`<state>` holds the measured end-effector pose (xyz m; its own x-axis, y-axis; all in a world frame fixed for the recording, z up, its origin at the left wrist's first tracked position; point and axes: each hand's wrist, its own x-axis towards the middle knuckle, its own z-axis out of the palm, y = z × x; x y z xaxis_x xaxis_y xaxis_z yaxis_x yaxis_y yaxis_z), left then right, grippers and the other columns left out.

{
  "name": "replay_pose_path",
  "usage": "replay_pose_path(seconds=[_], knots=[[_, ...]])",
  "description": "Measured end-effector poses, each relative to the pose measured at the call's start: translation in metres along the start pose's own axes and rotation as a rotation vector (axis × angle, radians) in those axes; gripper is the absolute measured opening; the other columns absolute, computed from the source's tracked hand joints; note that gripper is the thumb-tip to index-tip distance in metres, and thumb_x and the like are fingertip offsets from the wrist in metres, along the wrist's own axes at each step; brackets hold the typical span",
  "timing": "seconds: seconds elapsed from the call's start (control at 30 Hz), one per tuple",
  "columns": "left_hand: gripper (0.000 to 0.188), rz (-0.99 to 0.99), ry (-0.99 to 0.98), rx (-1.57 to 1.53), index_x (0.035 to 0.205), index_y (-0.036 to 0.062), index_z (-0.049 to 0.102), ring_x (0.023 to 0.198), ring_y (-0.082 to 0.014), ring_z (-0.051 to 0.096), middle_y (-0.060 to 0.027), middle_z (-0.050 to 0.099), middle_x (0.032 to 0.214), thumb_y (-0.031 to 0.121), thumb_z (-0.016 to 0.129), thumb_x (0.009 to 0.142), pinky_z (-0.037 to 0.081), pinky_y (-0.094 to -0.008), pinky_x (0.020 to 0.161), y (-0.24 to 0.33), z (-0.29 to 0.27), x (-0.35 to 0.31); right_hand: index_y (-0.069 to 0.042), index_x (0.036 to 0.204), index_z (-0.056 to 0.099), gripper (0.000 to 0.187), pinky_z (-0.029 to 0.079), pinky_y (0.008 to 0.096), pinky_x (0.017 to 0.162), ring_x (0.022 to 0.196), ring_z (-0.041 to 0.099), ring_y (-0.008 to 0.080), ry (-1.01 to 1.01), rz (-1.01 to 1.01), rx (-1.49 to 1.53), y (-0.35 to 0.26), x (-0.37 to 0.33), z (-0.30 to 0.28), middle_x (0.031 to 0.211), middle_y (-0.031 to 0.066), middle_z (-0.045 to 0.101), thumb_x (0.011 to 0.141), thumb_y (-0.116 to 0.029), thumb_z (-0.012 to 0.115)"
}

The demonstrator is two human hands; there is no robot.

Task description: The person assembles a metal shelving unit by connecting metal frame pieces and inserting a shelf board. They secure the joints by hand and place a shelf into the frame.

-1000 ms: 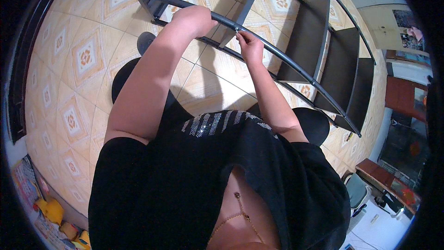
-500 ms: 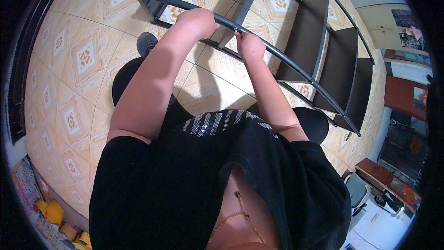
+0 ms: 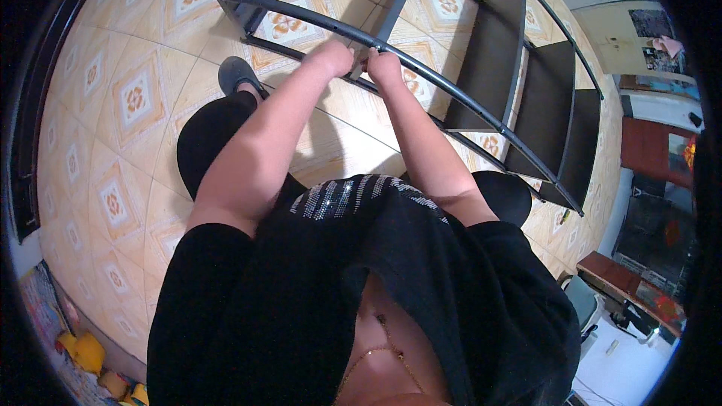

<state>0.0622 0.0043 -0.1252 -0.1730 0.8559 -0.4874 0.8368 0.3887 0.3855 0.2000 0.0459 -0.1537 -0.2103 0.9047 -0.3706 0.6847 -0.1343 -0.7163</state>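
Observation:
A dark shelving rack with black metal tubes point(image 3: 481, 109) and dark shelf boards point(image 3: 487, 56) lies on its side in front of me. My right hand point(image 3: 384, 69) is closed in a pinch at the near curved tube, where a shelf board's end point(image 3: 398, 7) meets it. What its fingers hold is too small to make out. Just below the same tube, my left hand point(image 3: 331, 59) is curled close to the right one, beside the board's end. Its fingertips are turned away, so whatever they grip is hidden.
Patterned tiles point(image 3: 134, 98) cover the floor around the rack. My shoe point(image 3: 238, 75) stands close to the rack's left part. A grey-green chair point(image 3: 583, 299) is at the lower right, and yellow objects point(image 3: 88, 352) lie at the lower left.
My left hand has come off the top of the near tube and moved down, in beside my right hand. The right hand stays at the joint; the view has shifted slightly.

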Motion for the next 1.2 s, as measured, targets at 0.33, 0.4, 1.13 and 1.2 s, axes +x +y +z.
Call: replay_pose_path(seconds=[0.33,0.4,1.13,1.2], knots=[[0.053,-0.426,-0.470,-1.445,0.125,0.0017,0.048,0.114,-0.0262,0.054,-0.0124,0.060,0.119,0.044,0.031,0.098,0.030,-0.0490,0.103,0.031,0.036,0.013,-0.009,0.078,0.075,0.038,0.047,0.0288,0.060,0.063,0.061,0.0144,0.087,0.049,0.090,0.026,0.003,-0.031,0.073,0.0051,0.068,0.073,-0.046,0.076],[0.051,-0.458,-0.527,-1.514,0.120,0.0044,0.053,0.113,-0.0224,0.056,-0.0098,0.063,0.117,0.044,0.030,0.098,0.029,-0.0478,0.104,0.037,0.031,0.004,-0.009,0.077,0.075,0.038,0.051,0.0288,0.064,0.064,0.065,0.0153,0.094,0.066,0.085,0.023,0.002,-0.033,0.074,0.0075,0.071,0.073,-0.047,0.075],[0.029,-0.103,0.242,-0.325,0.091,0.0046,0.070,0.087,-0.0311,0.067,-0.0157,0.068,0.095,0.031,0.057,0.089,0.054,-0.0399,0.073,0.058,0.010,0.022,-0.009,0.089,0.073,0.025,0.050,0.0359,0.070,0.070,0.065,0.0260,0.306,-0.124,-0.141,0.024,0.011,-0.075,0.077,0.0103,0.069,0.086,-0.030,0.060],[0.024,-0.029,0.272,0.020,0.087,0.0085,0.072,0.088,-0.0282,0.068,-0.0132,0.069,0.093,0.027,0.057,0.087,0.054,-0.0382,0.071,0.072,-0.011,0.002,-0.008,0.096,0.071,0.017,0.050,0.0358,0.072,0.074,0.064,0.0277,0.258,-0.272,-0.031,0.012,0.009,-0.074,0.083,0.0110,0.069,0.085,-0.017,0.062]])
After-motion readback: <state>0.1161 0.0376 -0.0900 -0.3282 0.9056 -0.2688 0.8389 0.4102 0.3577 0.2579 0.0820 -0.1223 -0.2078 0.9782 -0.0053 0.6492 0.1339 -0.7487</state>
